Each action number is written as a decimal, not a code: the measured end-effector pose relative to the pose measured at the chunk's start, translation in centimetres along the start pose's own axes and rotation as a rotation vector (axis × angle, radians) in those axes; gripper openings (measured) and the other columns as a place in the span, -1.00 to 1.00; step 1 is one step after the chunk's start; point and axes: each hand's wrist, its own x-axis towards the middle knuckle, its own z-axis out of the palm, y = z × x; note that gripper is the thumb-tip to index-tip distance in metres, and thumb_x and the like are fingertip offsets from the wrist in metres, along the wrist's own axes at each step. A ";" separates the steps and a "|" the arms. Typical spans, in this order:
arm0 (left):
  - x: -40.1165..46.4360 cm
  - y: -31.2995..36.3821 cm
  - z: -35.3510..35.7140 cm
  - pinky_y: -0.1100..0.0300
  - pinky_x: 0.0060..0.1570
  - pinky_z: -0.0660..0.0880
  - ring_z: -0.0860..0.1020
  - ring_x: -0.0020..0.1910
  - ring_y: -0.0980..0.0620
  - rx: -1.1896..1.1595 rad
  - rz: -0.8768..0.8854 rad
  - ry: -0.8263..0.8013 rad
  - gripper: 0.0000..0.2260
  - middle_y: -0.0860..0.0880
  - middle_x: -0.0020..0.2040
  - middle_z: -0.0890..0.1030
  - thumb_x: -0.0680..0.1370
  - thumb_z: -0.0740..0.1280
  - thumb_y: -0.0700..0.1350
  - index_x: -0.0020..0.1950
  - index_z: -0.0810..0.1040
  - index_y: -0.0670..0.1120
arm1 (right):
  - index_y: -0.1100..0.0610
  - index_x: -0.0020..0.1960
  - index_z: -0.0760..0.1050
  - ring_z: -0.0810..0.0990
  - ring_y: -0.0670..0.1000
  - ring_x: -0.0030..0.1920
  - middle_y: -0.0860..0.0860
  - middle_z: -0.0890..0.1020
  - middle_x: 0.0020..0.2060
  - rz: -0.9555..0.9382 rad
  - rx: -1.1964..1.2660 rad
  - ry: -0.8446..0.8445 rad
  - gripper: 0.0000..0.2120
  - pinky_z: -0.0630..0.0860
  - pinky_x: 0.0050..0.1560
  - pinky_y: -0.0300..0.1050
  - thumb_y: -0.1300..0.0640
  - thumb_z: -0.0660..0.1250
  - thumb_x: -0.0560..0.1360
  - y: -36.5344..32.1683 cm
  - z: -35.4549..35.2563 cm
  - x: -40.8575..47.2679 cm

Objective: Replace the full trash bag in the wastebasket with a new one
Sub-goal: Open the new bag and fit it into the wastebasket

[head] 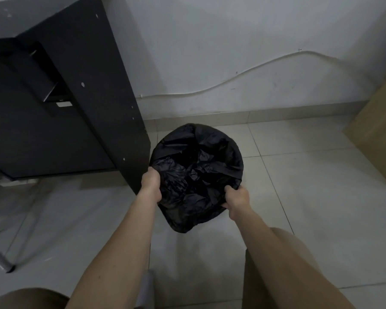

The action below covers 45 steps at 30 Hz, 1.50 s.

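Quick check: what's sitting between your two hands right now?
In the head view, only crumpled black trash bag plastic spans between the left hand and the right hand; each grips the bag's edge.

1. I'm seeing a black desk panel [112, 103] standing at the left on the pale tiled floor [299, 197].
2. A white cable [243, 74] is running along the wall [210, 41].
3. A light wooden cabinet [379, 139] is showing at the right edge.
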 end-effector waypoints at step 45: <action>2.9 0.6 0.4 -0.11 0.46 0.19 0.25 0.49 -0.20 -0.004 0.181 0.230 -0.34 -0.13 0.56 0.24 0.61 -0.01 0.36 0.58 0.23 -0.02 | 0.07 0.53 0.27 0.46 0.12 0.35 0.05 0.55 0.31 -1.061 -2.017 -0.320 -0.50 0.14 0.49 0.12 0.01 0.19 0.61 2.1 -0.1 0.9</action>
